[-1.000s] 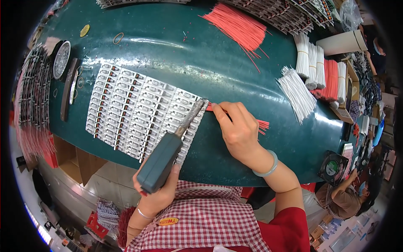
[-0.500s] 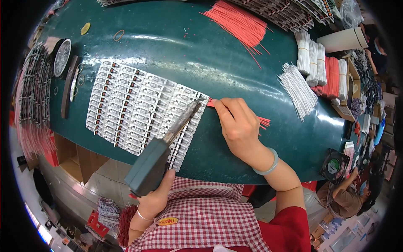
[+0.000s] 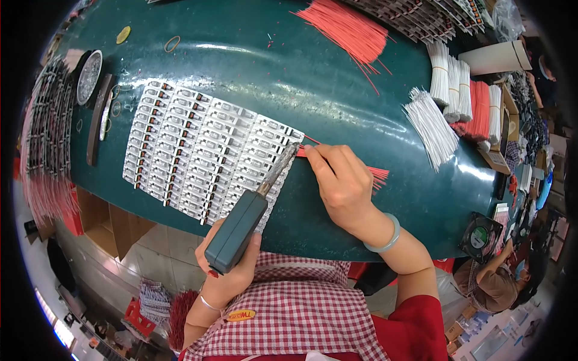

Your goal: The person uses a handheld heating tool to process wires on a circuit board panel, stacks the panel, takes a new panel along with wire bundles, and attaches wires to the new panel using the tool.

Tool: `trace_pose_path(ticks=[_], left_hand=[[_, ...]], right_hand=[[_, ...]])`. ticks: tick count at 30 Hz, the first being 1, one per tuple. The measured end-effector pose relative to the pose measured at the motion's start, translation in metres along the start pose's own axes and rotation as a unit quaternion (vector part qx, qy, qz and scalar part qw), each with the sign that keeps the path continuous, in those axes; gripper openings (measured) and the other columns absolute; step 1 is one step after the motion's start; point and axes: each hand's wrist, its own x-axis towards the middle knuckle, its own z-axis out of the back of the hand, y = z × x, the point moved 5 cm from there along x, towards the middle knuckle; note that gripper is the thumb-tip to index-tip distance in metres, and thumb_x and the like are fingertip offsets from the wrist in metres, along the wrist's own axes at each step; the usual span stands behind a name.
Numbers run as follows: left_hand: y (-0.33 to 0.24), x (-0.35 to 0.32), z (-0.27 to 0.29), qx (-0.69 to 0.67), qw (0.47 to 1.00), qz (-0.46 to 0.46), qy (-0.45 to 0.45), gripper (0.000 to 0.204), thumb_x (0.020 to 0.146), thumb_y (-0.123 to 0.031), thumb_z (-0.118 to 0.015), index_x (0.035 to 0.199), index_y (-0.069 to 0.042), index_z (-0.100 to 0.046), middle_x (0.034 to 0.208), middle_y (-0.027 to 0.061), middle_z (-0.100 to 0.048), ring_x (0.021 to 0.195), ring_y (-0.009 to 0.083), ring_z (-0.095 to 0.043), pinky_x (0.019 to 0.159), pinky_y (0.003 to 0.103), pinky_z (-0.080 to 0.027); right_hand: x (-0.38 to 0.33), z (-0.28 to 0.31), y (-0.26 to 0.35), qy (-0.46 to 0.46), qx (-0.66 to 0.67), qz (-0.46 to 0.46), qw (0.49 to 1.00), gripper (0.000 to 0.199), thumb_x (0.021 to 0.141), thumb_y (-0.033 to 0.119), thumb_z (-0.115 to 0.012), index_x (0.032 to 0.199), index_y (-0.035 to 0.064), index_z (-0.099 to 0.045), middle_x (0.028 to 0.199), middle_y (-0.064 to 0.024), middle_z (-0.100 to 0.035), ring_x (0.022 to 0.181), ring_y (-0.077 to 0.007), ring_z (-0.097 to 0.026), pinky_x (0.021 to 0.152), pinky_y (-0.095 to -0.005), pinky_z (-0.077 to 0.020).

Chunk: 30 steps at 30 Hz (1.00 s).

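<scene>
My left hand [image 3: 232,274] is closed round the dark green handle of a soldering iron [image 3: 239,231]. Its long metal tip slants up over the right part of a panel of white circuit boards [image 3: 180,144], meeting the far right corner. There, my right hand [image 3: 343,183] pinches a small bundle of red wires [image 3: 378,175]. The wire ends poke out past the fingertips at the panel's edge, close to the iron's tip. Whether tip and wire touch is too small to tell. The panel lies flat on the green table [image 3: 337,240], with rows of small components.
Loose red wires [image 3: 349,33] lie at the far side, loose white wires [image 3: 430,126] at the right near tied bundles [image 3: 439,75]. A round dish [image 3: 90,78] and a dark bar [image 3: 99,120] sit left, beside stacked wired boards [image 3: 48,126]. A small fan [image 3: 480,236] stands right; a co-worker [image 3: 494,280] sits beyond.
The soldering iron and my left hand have shifted right, and the handle now hides less of the panel. My right hand stays almost in place, still pinching the red wires.
</scene>
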Motion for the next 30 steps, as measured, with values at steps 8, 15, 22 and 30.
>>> trace_pose_path(ticks=[8,15,22,30], left_hand=[[0.002,0.0,-0.002,-0.001,1.0,0.01,0.005,0.02,0.079,0.001,-0.079,0.098,0.002,-0.072,0.089,0.0115,-0.069,0.07,0.0233,-0.067,0.064,0.03,-0.053],[0.013,-0.014,0.006,-0.023,0.999,0.028,-0.023,0.027,0.08,-0.002,-0.08,0.104,0.005,-0.072,0.094,0.0157,-0.073,0.075,0.0261,-0.072,0.069,0.032,-0.056],[0.01,-0.014,0.009,-0.004,1.0,0.0,-0.024,0.026,0.079,-0.002,-0.08,0.103,0.005,-0.073,0.095,0.0169,-0.074,0.078,0.0288,-0.074,0.072,0.034,-0.058],[0.013,-0.016,0.007,-0.002,1.0,0.014,-0.014,0.022,0.078,-0.001,-0.08,0.098,0.004,-0.073,0.092,0.0161,-0.073,0.073,0.028,-0.071,0.067,0.032,-0.056]], right_hand=[[0.001,0.0,0.001,0.008,-0.008,0.003,1.0,0.03,0.072,-0.004,-0.071,0.102,-0.005,-0.07,0.09,-0.0117,-0.067,0.073,-0.024,-0.063,0.059,-0.0339,-0.0524],[0.0,-0.001,0.001,0.008,-0.022,0.003,1.0,0.029,0.072,-0.004,-0.07,0.101,-0.0045,-0.07,0.09,-0.0113,-0.066,0.073,-0.0235,-0.063,0.059,-0.0338,-0.0522],[-0.003,-0.003,0.002,-0.016,-0.006,0.005,1.0,0.03,0.07,-0.006,-0.072,0.1,-0.0049,-0.07,0.089,-0.0111,-0.066,0.074,-0.0242,-0.063,0.059,-0.0338,-0.0524],[-0.007,-0.001,0.008,0.004,0.006,0.012,1.0,0.03,0.07,-0.005,-0.072,0.101,-0.0059,-0.07,0.089,-0.0116,-0.066,0.074,-0.0245,-0.063,0.059,-0.0339,-0.0522]])
